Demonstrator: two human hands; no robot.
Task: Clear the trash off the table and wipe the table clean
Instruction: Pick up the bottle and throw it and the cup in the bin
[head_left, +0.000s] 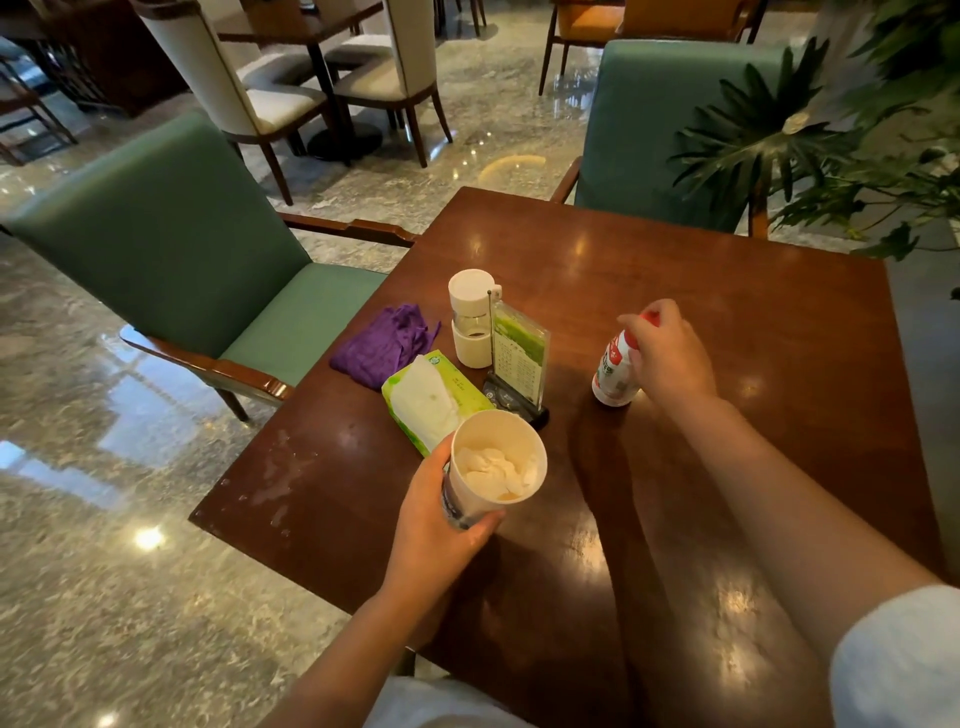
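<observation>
Clearing trash, first step of the task, wiping not yet begun. Left hand (441, 525) is gripping the paper cup (496, 467) at lower centre of the frame, fingers (485, 522) curling round its wall; crumpled tissue is sitting inside it. Right hand (670, 353) is closing over the top of the small white bottle (615, 371) with red cap at centre right, bottle standing upright on the tabletop (753, 364). Purple cloth (384, 340) is lying at the left edge beside the tissue pack (431, 400), untouched. Whitish smears are showing at the tabletop's left side. Next move, I judge: lifting both items clear without tipping the cup, binning them, then taking the cloth
</observation>
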